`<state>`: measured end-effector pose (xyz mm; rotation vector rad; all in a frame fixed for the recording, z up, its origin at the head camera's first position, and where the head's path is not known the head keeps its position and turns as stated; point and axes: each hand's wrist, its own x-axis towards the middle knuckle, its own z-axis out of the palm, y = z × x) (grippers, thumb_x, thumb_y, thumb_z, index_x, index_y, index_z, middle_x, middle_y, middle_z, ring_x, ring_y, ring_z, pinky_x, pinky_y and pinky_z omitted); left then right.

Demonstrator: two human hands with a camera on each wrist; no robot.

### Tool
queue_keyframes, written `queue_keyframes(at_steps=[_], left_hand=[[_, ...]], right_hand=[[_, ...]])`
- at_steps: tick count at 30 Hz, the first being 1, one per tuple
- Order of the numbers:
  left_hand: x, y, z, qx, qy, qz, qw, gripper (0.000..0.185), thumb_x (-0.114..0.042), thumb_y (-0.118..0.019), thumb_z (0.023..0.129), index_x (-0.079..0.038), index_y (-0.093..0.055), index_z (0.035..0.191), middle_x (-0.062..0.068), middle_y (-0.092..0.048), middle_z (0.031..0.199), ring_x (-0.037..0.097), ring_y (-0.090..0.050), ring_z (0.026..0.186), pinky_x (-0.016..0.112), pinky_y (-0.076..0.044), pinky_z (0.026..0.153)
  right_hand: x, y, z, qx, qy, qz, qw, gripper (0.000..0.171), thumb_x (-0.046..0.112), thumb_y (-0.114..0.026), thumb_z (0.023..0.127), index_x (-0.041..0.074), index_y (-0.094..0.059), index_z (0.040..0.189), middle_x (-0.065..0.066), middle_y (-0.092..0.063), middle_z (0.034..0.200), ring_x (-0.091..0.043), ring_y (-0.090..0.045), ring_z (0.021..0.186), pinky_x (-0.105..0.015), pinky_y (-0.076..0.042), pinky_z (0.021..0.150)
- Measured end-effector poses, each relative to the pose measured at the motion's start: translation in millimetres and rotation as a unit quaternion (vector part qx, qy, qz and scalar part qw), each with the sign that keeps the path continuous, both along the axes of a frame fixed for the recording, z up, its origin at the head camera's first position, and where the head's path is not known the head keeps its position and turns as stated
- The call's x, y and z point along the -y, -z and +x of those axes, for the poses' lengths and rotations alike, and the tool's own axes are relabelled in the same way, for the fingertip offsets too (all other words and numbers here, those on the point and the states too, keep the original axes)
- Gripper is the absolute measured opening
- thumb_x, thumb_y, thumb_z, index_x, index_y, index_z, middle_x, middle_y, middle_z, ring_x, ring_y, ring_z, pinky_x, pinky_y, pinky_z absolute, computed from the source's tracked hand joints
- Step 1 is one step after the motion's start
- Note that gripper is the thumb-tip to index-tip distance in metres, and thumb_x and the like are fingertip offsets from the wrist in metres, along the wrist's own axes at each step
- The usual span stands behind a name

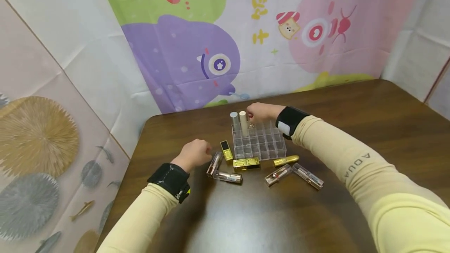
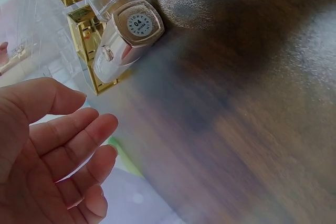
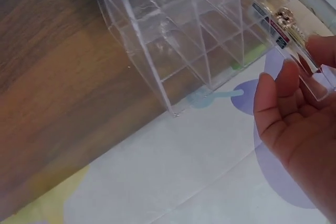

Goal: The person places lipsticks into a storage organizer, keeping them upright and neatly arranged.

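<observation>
A clear lipstick organizer (image 1: 260, 143) with many square compartments stands on the table. At its back row my right hand (image 1: 259, 111) pinches a clear-cased lipstick (image 3: 286, 23) with a gold ornament; its lower end is at the organizer, but how deep it sits I cannot tell. Beside it, a cream tube (image 1: 243, 122) and a grey-blue tube (image 1: 234, 118) stand upright in the back left compartments. My left hand (image 1: 197, 152) hovers with loosely bent fingers and holds nothing. Near it lie a clear-cased lipstick (image 1: 215, 164) and a silvery lipstick (image 2: 123, 40) labelled 04 on its end.
A gold and black lipstick (image 1: 226, 150) lies left of the organizer. Along its front lie gold rectangular lipsticks (image 1: 246, 163), a gold round tube (image 1: 286, 161) and two more clear-cased lipsticks (image 1: 278, 175). A printed cloth (image 1: 197, 61) hangs behind the wooden table (image 1: 246, 218).
</observation>
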<state>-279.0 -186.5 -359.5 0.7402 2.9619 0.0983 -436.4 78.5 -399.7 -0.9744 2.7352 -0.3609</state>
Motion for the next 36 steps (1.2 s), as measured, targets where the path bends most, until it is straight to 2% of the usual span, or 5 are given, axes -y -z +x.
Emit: queue_keyframes(at_steps=[5, 11, 17, 26, 36], left_hand=[[-3, -0.6, 0.6, 0.003, -0.005, -0.003, 1.0, 0.005, -0.012, -0.062, 0.074, -0.01, -0.061, 0.07, -0.002, -0.05, 0.067, 0.014, -0.045, 0.062, 0.029, -0.036, 0.053], [-7, 0.5, -0.3, 0.002, -0.008, -0.007, 0.9999, 0.027, -0.012, -0.061, 0.073, -0.014, -0.043, 0.055, -0.004, -0.037, 0.057, 0.012, -0.035, 0.054, 0.026, -0.025, 0.048], [-17, 0.8, 0.4, 0.016, -0.036, -0.025, 0.9989, 0.027, -0.019, -0.063, 0.075, -0.015, -0.051, 0.051, -0.005, -0.048, 0.058, 0.012, -0.042, 0.055, 0.029, -0.036, 0.048], [-24, 10.5, 11.1, 0.032, -0.112, -0.074, 0.9904, 0.026, -0.03, -0.069, 0.071, -0.013, -0.053, 0.058, 0.003, -0.06, 0.073, 0.017, -0.055, 0.062, 0.037, -0.047, 0.054], [-15, 17.5, 19.8, 0.035, -0.125, -0.07, 0.9891, 0.02, -0.022, -0.068, 0.07, -0.013, -0.054, 0.059, 0.001, -0.057, 0.066, 0.016, -0.053, 0.058, 0.033, -0.043, 0.05]], right_hand=[[3, -37.0, 49.5, -0.02, 0.022, -0.017, 0.999, 0.013, 0.012, -0.053, 0.083, 0.001, -0.049, 0.086, -0.009, -0.044, 0.075, -0.02, -0.04, 0.067, -0.035, -0.033, 0.063], [-14, -78.5, 95.2, -0.037, 0.089, -0.018, 0.995, 0.06, 0.018, -0.056, 0.086, -0.017, -0.034, 0.128, -0.032, -0.047, 0.118, -0.041, -0.047, 0.108, -0.047, -0.038, 0.091], [-49, -91.2, 101.2, -0.041, 0.12, -0.032, 0.991, 0.068, 0.019, -0.058, 0.085, -0.019, -0.027, 0.132, -0.036, -0.042, 0.126, -0.045, -0.043, 0.115, -0.051, -0.035, 0.096], [-77, -96.3, 109.2, -0.054, 0.122, -0.049, 0.99, 0.058, 0.016, -0.059, 0.084, -0.021, -0.037, 0.123, -0.031, -0.053, 0.101, -0.04, -0.051, 0.093, -0.05, -0.04, 0.082], [-78, -90.5, 110.0, -0.065, 0.107, -0.059, 0.99, 0.038, 0.014, -0.063, 0.082, -0.014, -0.047, 0.103, -0.024, -0.052, 0.09, -0.034, -0.05, 0.082, -0.046, -0.041, 0.072]])
